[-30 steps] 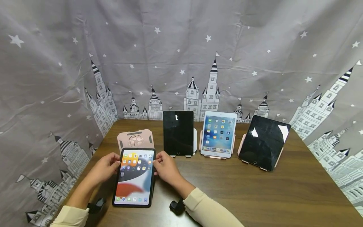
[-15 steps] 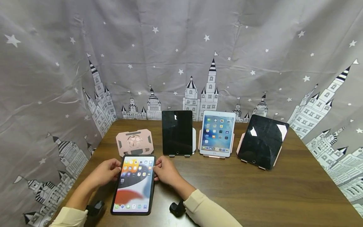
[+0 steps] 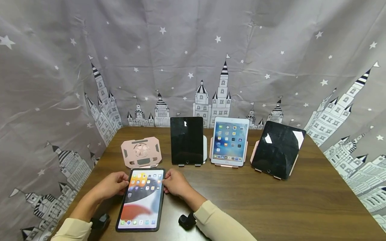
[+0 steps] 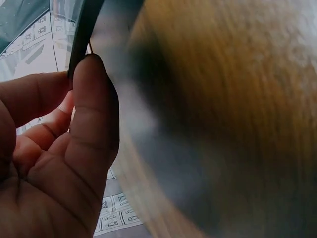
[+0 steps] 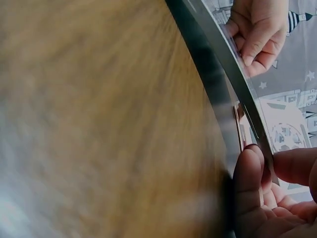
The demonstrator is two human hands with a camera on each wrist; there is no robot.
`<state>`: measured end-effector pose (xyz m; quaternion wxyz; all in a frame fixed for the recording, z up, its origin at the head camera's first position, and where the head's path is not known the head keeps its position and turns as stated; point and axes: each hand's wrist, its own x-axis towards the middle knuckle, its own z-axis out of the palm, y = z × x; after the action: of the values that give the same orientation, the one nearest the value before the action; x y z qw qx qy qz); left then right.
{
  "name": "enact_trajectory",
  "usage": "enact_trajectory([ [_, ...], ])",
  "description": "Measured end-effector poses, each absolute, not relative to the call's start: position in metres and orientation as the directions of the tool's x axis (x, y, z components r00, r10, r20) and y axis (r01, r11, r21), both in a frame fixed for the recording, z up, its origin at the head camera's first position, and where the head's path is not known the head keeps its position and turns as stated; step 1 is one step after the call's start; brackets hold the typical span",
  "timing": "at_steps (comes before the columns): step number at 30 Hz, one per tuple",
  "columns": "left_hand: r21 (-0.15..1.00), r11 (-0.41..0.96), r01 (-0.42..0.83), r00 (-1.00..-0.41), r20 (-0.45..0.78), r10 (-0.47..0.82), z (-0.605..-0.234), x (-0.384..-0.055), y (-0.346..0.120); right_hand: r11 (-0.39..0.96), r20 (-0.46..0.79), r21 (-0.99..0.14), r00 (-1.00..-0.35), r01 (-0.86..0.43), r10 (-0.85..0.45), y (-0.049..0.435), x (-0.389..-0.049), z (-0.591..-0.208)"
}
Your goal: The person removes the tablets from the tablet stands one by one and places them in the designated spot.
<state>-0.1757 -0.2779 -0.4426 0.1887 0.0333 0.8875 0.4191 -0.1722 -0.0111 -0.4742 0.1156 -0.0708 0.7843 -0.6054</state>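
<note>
A tablet [image 3: 140, 204] with a lit home screen is held at the table's front left, face up toward the head camera. My left hand [image 3: 112, 184] pinches its left edge near the top, thumb on the front. On the opposite edge my right hand [image 3: 177, 184] pinches at about the same height. Both wrist views show the slim dark tablet edge [image 5: 237, 79] between thumb and fingers. Just beyond the tablet's top edge stands a pink tablet stand [image 3: 141, 152] with cut-outs, its lower front lip right at the tablet's top.
Along the back of the wooden table [image 3: 241, 204], a dark black tablet [image 3: 187, 140], a white tablet [image 3: 230, 141] with a lit screen and a tilted black tablet [image 3: 278, 150] lean on stands. A grey curtain [image 3: 181, 40] with castles hangs behind. Black wrist devices [image 3: 187, 221] sit below the forearms.
The lit tablet has moved down toward me, held by both hands, and uncovered more of the pink stand. The head view has shifted slightly. Both hands keep their pinch on its edges.
</note>
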Motion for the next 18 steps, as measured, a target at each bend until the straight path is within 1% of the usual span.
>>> enact_trajectory([
  [7,0.758,0.643,-0.109,-0.919,-0.323,0.225,-0.4449,-0.1752,-0.2795,0.29,-0.109,-0.957,-0.956,0.027,-0.271,-0.01,-0.1713,-0.4709],
  [13,0.741,0.653,-0.156,-0.915,-0.358,0.187,-0.447,-0.1768,-0.2793,0.29,-0.127,-0.956,-0.956,0.047,-0.263,-0.01,-0.1691,-0.4684],
  [18,0.747,0.64,-0.18,-0.907,-0.377,0.186,-0.45,-0.1776,-0.2817,0.333,-0.119,-0.943,-0.956,0.024,-0.27,-0.0108,-0.1696,-0.4688],
])
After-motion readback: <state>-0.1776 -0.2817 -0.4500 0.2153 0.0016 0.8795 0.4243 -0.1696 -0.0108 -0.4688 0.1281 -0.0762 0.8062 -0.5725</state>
